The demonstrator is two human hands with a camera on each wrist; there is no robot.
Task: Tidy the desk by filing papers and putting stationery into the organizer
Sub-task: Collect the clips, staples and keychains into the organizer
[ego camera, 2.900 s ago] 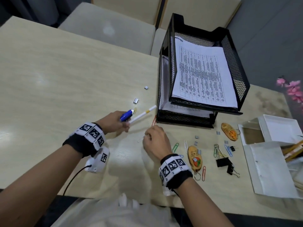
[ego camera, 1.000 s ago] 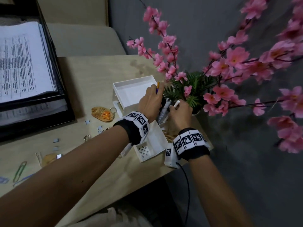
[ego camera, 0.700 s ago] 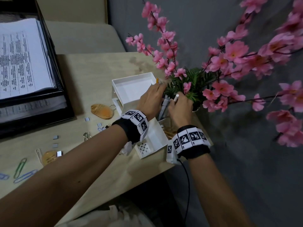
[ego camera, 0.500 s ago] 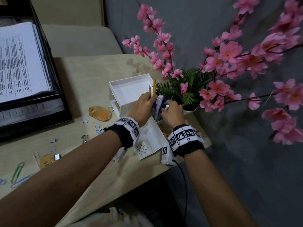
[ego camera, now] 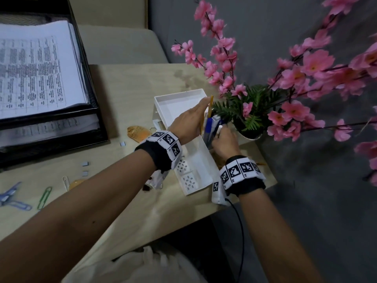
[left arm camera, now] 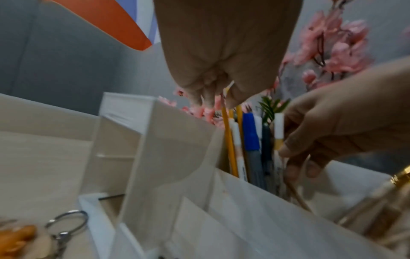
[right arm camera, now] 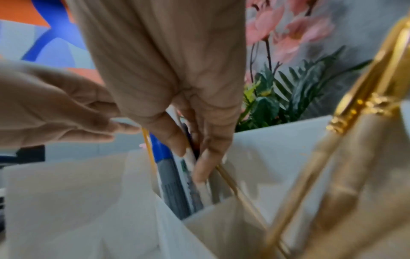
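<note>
Both hands work at the tall pen slot of the white organizer (ego camera: 195, 160), which stands at the right, near corner of the desk (ego camera: 130, 82), just beside the potted pink blossoms (ego camera: 251, 111).

Right hand (ego camera: 225, 141) — thumb and fingers curled round a white pen (left arm camera: 278, 129) with a yellow band, steering it down among the pens already upright in the slot. It looks like a guiding hold, meant to keep the pen vertical so it slides in rather than catching on the rim.

Left hand (ego camera: 189, 121) — fingers straight and close together, gripping nothing, laid against the yellow pencils (left arm camera: 229, 140) at the slot's left side; probably holding them aside to make room.

Count in the slot, from the left wrist view: two or three yellow pencils, one blue-capped pen (left arm camera: 250, 133), one dark grey pen, two white pens including the held one. The blur makes this approximate.

Still loose on the desk to the left: two orange keychains (ego camera: 136, 131), about three small grey clips (ego camera: 85, 163), roughly four paper clips (ego camera: 44, 197) — one green, one white, blue ones at the frame edge.

Papers (ego camera: 36, 70) lie filed in the black mesh tray (ego camera: 98, 111), far left, on two tiers.
</note>
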